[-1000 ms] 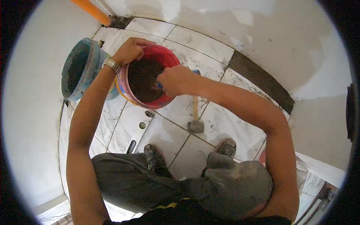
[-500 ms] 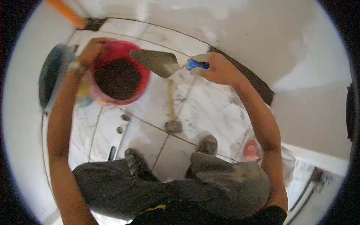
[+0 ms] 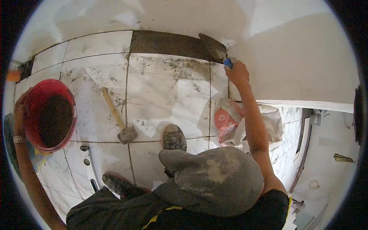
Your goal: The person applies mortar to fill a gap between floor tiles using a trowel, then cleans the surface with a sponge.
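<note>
My right hand (image 3: 238,73) is wrapped round the blue handle of a trowel (image 3: 213,46). Its metal blade points up and left, over the right end of a dark strip of mortar (image 3: 165,43) that runs between the floor tiles and the wall. At the far left, my left hand (image 3: 20,109) grips the rim of a red bucket (image 3: 68,90), its fingers partly hidden by the edge. Dark, grainy mortar (image 3: 55,119) lies inside the bucket, whose mouth tilts toward me.
A mallet (image 3: 112,107) with a wooden handle lies on the white tiles (image 3: 165,96) by my feet. Near it is a spirit level (image 3: 90,165). Red and white bags (image 3: 226,119) stand at the right, under my forearm. Behind the bucket shows a dark green container (image 3: 10,142).
The trowel has gone from beside the bucket to the mortar strip by the wall. My view has swung right, so the bucket and left hand now appear farther left.
</note>
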### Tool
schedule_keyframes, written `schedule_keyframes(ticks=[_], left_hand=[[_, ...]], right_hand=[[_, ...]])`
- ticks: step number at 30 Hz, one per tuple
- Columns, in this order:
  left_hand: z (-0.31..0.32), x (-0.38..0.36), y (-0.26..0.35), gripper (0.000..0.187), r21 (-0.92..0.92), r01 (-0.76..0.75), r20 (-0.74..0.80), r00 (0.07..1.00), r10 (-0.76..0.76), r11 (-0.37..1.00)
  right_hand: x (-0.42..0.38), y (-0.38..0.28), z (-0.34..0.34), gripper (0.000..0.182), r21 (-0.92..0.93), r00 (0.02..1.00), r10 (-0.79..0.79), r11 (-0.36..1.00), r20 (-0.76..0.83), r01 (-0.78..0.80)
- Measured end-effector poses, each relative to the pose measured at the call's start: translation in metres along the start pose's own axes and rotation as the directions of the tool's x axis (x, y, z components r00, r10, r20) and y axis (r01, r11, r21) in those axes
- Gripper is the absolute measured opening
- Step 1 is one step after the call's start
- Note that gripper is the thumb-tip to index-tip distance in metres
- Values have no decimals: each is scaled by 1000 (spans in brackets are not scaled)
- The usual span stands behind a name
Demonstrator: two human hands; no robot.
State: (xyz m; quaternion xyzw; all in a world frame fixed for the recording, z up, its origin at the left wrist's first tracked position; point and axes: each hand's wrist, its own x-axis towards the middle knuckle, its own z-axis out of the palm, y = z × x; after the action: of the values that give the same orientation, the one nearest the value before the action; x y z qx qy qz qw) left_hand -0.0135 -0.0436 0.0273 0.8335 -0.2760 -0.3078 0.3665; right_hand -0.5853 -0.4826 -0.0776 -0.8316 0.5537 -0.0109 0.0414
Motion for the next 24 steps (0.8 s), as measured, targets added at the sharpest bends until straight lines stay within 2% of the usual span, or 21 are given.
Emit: schedule_keyframes(ticks=[2,6,8,9,11,13,14,16,18,19,20,22,24], left_hand=[[1,1,-2,68,10,-5,4,1000,4,1000],[3,0,-3,67,17,-2,12,1000,2,1000],[2,4,-3,67,17,4,14,1000,-4,1000],[2,5,-3,67,17,3,17,1000,-4,1000],[3,7,-3,67,12,2,18,1000,-3,1000],[5,8,-2,67,7,4,20,1000,-4,1000],[4,10,-5,67,4,4,20,1000,-4,1000],[4,13,-7,67,2,9,24,1000,-9,1000],[0,13,-7,66,-4,14,25,1000,-14,1000],[-1,12,-8,66,-5,16,25,1000,-16,1000],[-3,11,-9,66,-7,20,24,1000,-20,1000],[-5,10,-11,66,-7,23,23,999,-23,1000],[-7,8,-13,66,-8,24,22,999,-24,1000]], right_hand=[[-5,14,20,32,-173,997,79,982,-15,-80],[-6,31,43,45,-152,990,136,978,-38,-141],[3,44,62,39,-27,996,88,996,-32,-89],[4,46,73,39,-25,995,98,995,-36,-99],[1,22,86,44,204,989,76,974,125,-101],[-6,-16,83,48,402,939,89,888,332,-226],[-8,-28,95,49,369,978,-3,926,211,-77],[-10,-37,116,50,315,992,-89,948,90,57],[-9,-37,124,45,120,981,-188,976,44,182],[-8,-41,110,44,172,977,-88,984,192,54],[-9,-34,111,44,174,978,-84,983,190,51],[-11,-12,111,40,271,996,36,961,80,-56],[-16,9,103,36,215,999,14,976,45,-23]])
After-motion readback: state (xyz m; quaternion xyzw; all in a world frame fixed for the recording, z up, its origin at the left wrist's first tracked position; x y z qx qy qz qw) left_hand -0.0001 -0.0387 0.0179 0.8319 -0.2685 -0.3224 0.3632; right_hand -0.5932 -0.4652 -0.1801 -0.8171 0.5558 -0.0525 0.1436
